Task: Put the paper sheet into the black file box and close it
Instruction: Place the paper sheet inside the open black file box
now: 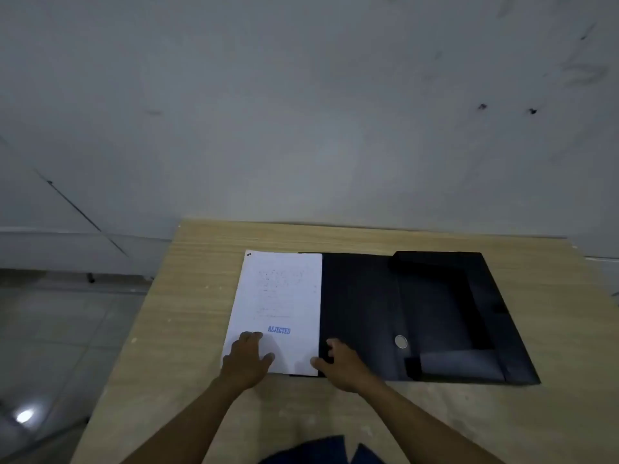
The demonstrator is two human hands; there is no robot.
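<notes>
Wooden table, paper sheet stamped, seemingly, "REJECTED", beside black file box.

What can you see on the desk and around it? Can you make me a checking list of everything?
Surface: light wooden table, bare around the job's things.
Job's things: black file box lies open and flat, with a round silver button inside; paper sheet stamped REJECTED lies at its left side, not yet in the tray part.
Clutter: nothing seen.
Grips: left hand rests flat on the sheet's near end; right hand is at the sheet's right edge, thumb on the paper, fingers on the box.
Cables: nothing seen.
Surroundings: grey scuffed wall behind; tiled floor to the left.
</notes>
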